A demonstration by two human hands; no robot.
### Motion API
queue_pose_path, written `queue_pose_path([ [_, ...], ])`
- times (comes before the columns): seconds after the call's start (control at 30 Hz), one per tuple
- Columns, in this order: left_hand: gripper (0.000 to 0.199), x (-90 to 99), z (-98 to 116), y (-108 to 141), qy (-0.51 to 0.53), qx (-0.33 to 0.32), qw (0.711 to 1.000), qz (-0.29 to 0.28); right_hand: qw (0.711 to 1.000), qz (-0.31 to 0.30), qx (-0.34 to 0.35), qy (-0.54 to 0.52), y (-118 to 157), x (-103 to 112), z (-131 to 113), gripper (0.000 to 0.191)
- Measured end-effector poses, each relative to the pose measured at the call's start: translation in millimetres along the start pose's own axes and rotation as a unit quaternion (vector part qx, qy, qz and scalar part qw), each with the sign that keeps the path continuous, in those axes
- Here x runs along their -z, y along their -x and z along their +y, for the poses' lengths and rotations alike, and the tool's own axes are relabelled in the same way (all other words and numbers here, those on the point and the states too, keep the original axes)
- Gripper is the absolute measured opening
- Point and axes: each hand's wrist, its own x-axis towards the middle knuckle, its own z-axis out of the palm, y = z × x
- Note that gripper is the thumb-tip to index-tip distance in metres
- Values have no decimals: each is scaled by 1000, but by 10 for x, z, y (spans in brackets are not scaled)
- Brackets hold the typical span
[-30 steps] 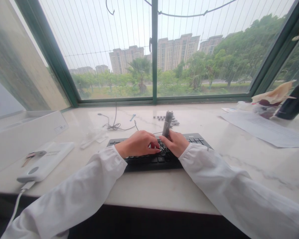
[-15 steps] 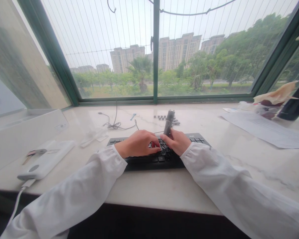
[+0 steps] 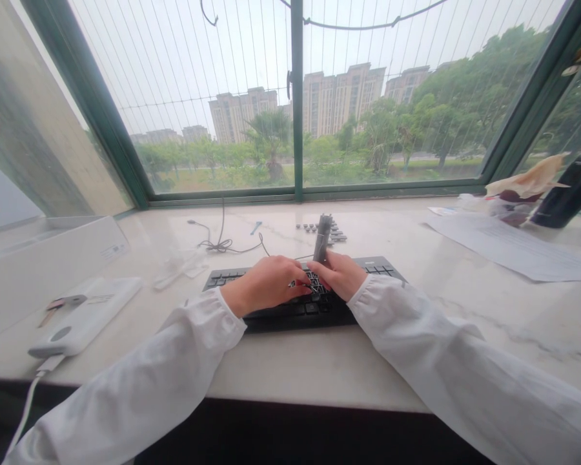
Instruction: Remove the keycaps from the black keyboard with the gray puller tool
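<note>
A black keyboard (image 3: 290,323) lies on the pale stone sill, and part of its key area shows bare frames without caps. My left hand (image 3: 271,282) rests over its middle, fingers bent and fingertips close together at the exposed part; anything between them is too small to make out. Wrapped in my right hand (image 3: 339,274) is a dark grey, bar-shaped tool (image 3: 323,239), standing nearly upright above the keyboard, its lower end hidden by the fingers. Behind it, several loose dark keycaps (image 3: 337,236) lie in rows on the sill.
On the left are a white box (image 3: 53,265), a white power bank (image 3: 90,316) with keys and a cable, and clear plastic pieces (image 3: 181,266). A thin black cable (image 3: 220,245) lies behind the keyboard. Papers (image 3: 503,248) and a dark bottle (image 3: 569,194) are at right.
The whole view has shifted slightly, with the scene a little further left. Both hands keep nearly the same pose over the keyboard.
</note>
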Motion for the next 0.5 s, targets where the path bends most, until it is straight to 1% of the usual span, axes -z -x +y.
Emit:
queue_pose_path([
  [0.13,20,17,97,2,-32,16,999,-15,1000,9,15,14,14,-16,0,26],
  [0.23,21,25,147,1,-47,24,999,-15,999,16,26,23,20,-24,-9,24],
  [0.4,22,28,171,0,-65,32,997,-18,999,17,11,45,18,-27,-18,23],
  [0.5,23,26,185,4,-78,42,996,-20,998,10,16,66,20,-18,-17,21],
])
